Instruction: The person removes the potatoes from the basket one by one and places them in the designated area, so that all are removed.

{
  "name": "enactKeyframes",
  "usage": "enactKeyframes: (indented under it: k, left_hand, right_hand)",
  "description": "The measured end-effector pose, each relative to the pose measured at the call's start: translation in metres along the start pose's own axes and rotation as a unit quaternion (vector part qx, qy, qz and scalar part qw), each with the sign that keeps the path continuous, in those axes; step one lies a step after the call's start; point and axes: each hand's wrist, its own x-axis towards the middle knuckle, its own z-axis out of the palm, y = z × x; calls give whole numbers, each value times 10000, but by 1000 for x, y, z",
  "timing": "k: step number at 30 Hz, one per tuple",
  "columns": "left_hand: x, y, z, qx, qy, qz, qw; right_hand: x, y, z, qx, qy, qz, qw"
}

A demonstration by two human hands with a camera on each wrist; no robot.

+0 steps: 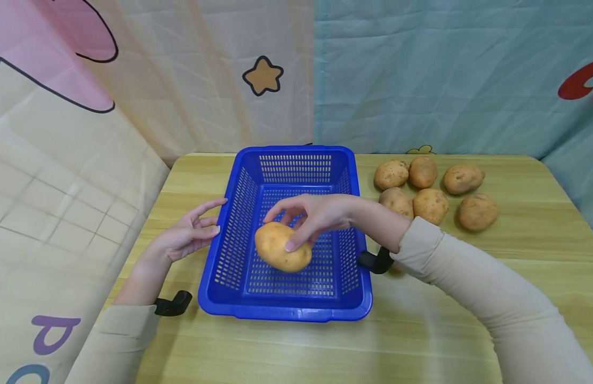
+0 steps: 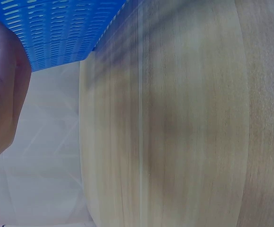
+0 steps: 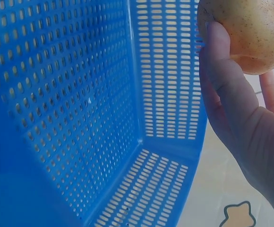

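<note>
- potato (image 1: 282, 247) in the right hand (image 1: 315, 216): looks firm and dense, a bit hefty for its size, skin dry and slightly rough, so probably not slippery; not fragile, though a drop could bruise it.
- best hold, i'd judge, is across its thick middle from above, fingers on 1 side and thumb on the other.
- where it is: inside the blue basket (image 1: 239, 229), low over the slotted floor toward the front; can't tell if it's touching the floor or just above it.
- right hand: reaches in from the right over the basket rim, fingers curled down over the top of the potato and clamped on it; right wrist view shows the potato (image 3: 250, 33) pressed against the fingers (image 3: 222, 71) with the basket wall (image 3: 170, 71) behind.
- left hand (image 1: 188, 237): fingers straight and relaxed, holding nothing, fingertips at the outside of the basket's left wall; left wrist view shows the hand (image 2: 2, 90) right against the blue wall (image 2: 56, 28), looks like touching.
- basket sits on the wooden tabletop (image 1: 421, 320); light perforated plastic, likely slides easily if pushed.
- 6 more potatoes (image 1: 431, 189) loose on the tabletop to the right of the basket, bunched close together, some touching.
</note>
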Motion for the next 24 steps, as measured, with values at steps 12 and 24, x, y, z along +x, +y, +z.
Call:
enactKeyframes:
  k: [12,24]
  left_hand:
    - [-1,-1,-1,-37,-45,7,10000]
    - [0,0,-1,9,-36,-1,10000]
  right_hand:
    - [-23,8,-10,135,195,-171,9996]
    - [-52,15,-20,157,693,-176,9973]
